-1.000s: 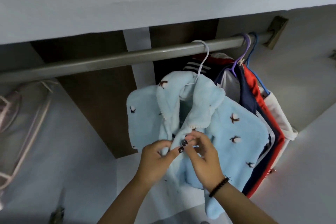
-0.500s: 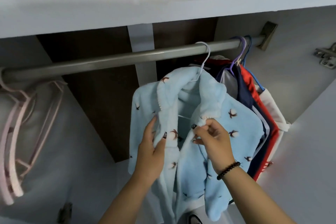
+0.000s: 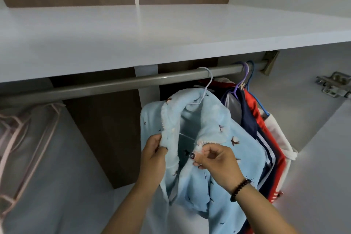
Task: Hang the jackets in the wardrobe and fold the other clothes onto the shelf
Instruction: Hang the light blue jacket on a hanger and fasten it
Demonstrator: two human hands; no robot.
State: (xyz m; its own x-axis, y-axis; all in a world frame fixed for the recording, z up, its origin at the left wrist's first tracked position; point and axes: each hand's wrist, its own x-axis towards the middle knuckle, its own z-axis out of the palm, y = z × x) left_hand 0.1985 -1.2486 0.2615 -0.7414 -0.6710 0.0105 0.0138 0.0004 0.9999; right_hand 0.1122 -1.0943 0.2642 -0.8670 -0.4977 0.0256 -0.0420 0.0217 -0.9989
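Light blue fleece jacket on a white hanger, hooked over the rail toward its right end, just left of the other hung jackets. Left hand gripping the left collar edge; right hand pinching the right front edge

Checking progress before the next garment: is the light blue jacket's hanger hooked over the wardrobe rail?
Yes, the white hanger carrying the light blue jacket is hooked over the rail, while both hands grip the jacket's front edges.
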